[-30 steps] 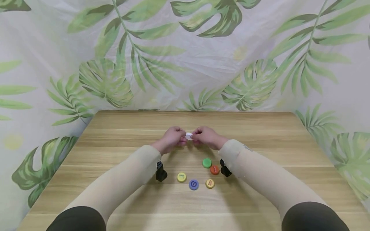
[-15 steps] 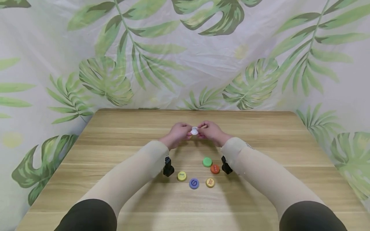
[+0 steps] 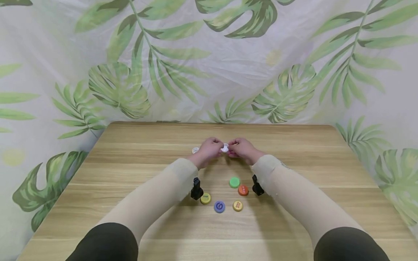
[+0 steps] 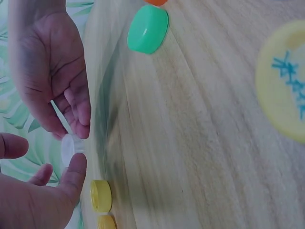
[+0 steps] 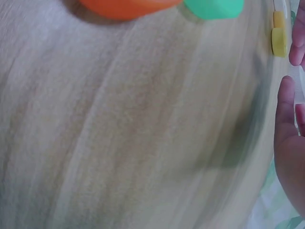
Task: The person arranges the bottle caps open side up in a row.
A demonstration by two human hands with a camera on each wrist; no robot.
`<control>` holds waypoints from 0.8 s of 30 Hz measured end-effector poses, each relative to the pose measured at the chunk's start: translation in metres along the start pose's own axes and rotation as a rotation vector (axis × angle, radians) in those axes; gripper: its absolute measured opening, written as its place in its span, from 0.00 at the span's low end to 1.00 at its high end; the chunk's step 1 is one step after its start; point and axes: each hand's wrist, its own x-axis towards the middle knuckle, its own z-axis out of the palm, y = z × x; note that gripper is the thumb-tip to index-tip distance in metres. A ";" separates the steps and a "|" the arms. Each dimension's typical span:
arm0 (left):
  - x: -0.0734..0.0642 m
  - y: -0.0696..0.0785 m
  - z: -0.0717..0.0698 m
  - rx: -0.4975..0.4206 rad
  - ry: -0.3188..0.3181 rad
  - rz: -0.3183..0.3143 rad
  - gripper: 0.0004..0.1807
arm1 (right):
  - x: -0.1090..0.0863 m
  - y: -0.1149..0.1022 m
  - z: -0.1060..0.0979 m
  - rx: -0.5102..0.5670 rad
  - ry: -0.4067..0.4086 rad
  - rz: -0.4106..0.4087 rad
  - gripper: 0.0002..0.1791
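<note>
In the head view, both hands meet over the far middle of the table at a small white bottle cap (image 3: pixel 225 148). My left hand (image 3: pixel 210 148) pinches its left edge with the fingertips. From the other side, my right hand (image 3: pixel 242 148) pinches it between thumb and finger. Ridged sides of the cap (image 4: pixel 72 148) show in the left wrist view. Another white cap (image 3: pixel 195 150) lies on the table just left of the left hand. Beneath the hands, two yellowish caps (image 4: pixel 101 195) stand on the wood, hidden in the head view.
Nearer on the wooden table (image 3: pixel 156 224) lie a green cap (image 3: pixel 234 182), a red-orange cap (image 3: pixel 243 190), a yellow cap (image 3: pixel 205 198), a blue cap (image 3: pixel 219 207) and an orange-yellow cap (image 3: pixel 237 206). A leaf-patterned cloth (image 3: pixel 183 72) hangs behind.
Both hands have shifted right with the white cap between them, the left hand farther. The white cap on the table at the left has come into view. The nearer caps stay put.
</note>
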 end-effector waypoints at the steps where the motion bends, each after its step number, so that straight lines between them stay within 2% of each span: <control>1: 0.000 0.000 0.000 0.002 -0.004 -0.002 0.17 | 0.001 0.001 -0.001 -0.004 0.000 0.007 0.11; 9: -0.003 0.002 0.001 0.029 -0.063 -0.027 0.19 | 0.003 0.005 -0.003 -0.054 -0.008 0.029 0.14; 16: -0.001 0.002 -0.002 0.005 -0.113 -0.063 0.20 | 0.005 0.008 -0.001 -0.113 -0.007 0.054 0.14; 19: 0.001 0.003 -0.006 -0.008 -0.096 -0.066 0.21 | 0.008 0.008 0.000 -0.130 0.003 0.059 0.14; 24: 0.002 0.005 -0.019 -0.101 -0.022 -0.058 0.24 | 0.011 0.007 0.002 -0.147 0.012 0.067 0.15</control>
